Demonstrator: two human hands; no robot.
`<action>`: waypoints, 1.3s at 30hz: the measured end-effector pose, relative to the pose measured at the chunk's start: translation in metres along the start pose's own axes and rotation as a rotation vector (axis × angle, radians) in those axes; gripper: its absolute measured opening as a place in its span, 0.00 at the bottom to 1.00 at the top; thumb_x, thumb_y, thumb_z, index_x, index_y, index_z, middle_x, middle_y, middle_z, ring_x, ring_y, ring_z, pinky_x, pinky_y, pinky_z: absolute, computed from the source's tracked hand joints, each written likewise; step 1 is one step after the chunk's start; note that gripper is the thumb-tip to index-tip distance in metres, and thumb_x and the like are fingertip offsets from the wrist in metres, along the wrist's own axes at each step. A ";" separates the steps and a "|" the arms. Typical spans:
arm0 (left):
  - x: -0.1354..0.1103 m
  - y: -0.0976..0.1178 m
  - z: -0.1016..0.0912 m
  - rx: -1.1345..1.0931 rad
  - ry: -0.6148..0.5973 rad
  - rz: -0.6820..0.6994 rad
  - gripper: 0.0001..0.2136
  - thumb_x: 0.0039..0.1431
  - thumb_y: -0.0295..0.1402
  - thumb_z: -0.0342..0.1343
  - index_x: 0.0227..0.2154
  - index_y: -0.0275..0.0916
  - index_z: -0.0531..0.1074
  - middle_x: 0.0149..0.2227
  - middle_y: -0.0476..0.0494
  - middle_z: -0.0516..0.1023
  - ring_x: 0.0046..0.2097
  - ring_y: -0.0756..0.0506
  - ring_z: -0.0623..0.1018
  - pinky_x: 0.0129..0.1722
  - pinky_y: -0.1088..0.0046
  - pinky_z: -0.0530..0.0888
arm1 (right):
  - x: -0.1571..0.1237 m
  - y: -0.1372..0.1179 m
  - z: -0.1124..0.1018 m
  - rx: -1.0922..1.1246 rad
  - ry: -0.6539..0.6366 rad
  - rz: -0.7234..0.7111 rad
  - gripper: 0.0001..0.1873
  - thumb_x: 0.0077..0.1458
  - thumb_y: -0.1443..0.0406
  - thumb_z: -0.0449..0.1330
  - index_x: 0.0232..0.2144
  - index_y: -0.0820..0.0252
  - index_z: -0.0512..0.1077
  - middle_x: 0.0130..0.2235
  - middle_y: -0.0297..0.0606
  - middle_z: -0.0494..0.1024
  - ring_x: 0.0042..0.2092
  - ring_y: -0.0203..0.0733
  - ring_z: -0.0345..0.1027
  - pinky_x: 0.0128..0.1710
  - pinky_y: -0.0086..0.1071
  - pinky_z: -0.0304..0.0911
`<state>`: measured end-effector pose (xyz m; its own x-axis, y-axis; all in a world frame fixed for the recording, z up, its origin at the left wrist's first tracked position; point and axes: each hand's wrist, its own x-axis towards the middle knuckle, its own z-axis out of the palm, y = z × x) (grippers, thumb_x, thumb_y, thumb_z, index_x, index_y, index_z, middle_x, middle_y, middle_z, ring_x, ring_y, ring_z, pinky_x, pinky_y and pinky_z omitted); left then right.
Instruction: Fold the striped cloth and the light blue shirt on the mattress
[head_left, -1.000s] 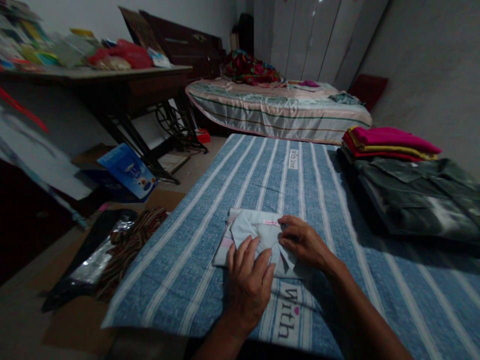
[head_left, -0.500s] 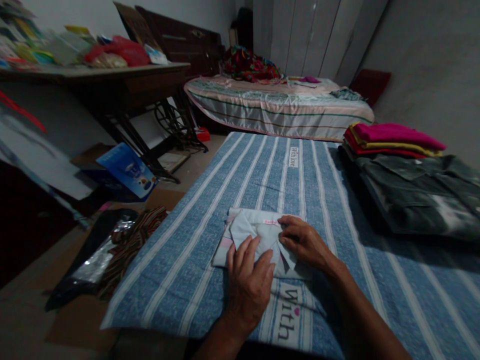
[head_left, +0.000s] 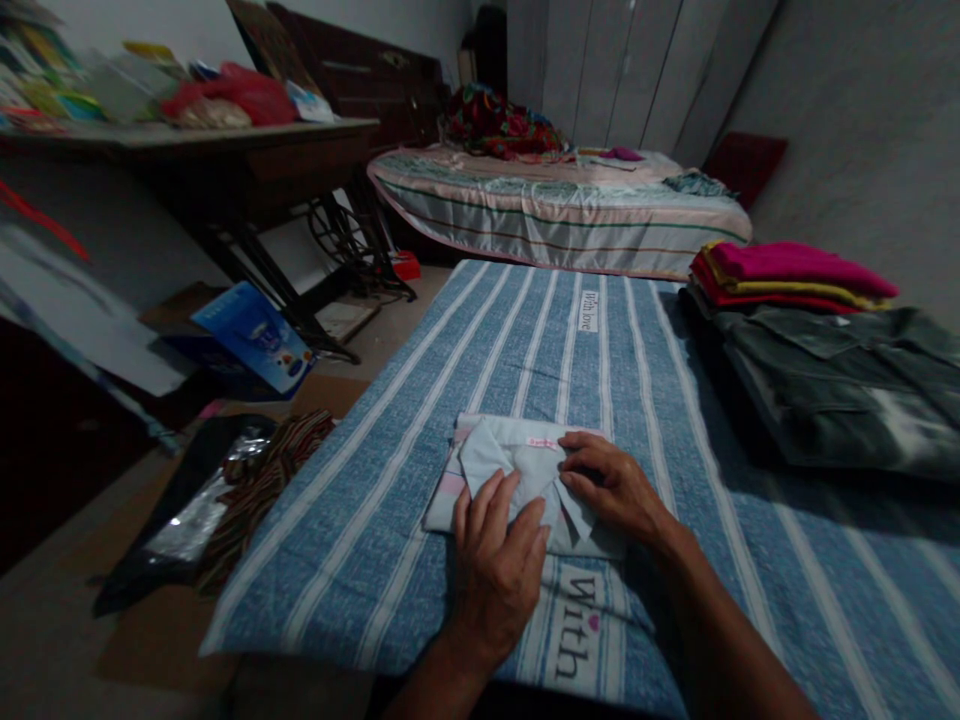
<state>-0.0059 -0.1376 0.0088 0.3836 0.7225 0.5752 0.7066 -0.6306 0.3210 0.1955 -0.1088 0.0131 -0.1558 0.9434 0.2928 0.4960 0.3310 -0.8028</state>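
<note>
A small folded pale shirt (head_left: pixel 502 460) with its collar showing lies on a blue-and-white striped cloth (head_left: pixel 525 340) spread before me. My left hand (head_left: pixel 499 565) rests flat on the shirt's near edge, fingers stretched out and apart. My right hand (head_left: pixel 611 485) lies on the shirt's right side by the collar, with its fingers bent and pressing the fabric down.
To the right sit a dark green folded garment (head_left: pixel 832 385) and a stack of pink, yellow and red folded cloths (head_left: pixel 787 275). A bed (head_left: pixel 555 205) stands beyond. On the left are a cluttered sewing table (head_left: pixel 187 150), a blue box (head_left: pixel 251 335) and dark bags (head_left: pixel 202 500) on the floor.
Both hands stay on the shirt in the same pose. Only the view has shifted slightly.
</note>
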 end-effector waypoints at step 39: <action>0.000 0.000 -0.001 0.010 -0.021 -0.011 0.10 0.60 0.30 0.51 0.41 0.39 0.75 0.53 0.35 0.72 0.57 0.35 0.67 0.55 0.47 0.62 | -0.010 0.005 0.005 0.047 0.280 -0.019 0.04 0.54 0.63 0.60 0.32 0.55 0.74 0.43 0.43 0.77 0.49 0.49 0.68 0.51 0.46 0.64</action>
<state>-0.0069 -0.1375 0.0098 0.3880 0.7356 0.5553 0.7168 -0.6196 0.3199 0.1952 -0.1160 0.0032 0.0805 0.8968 0.4350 0.4537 0.3556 -0.8171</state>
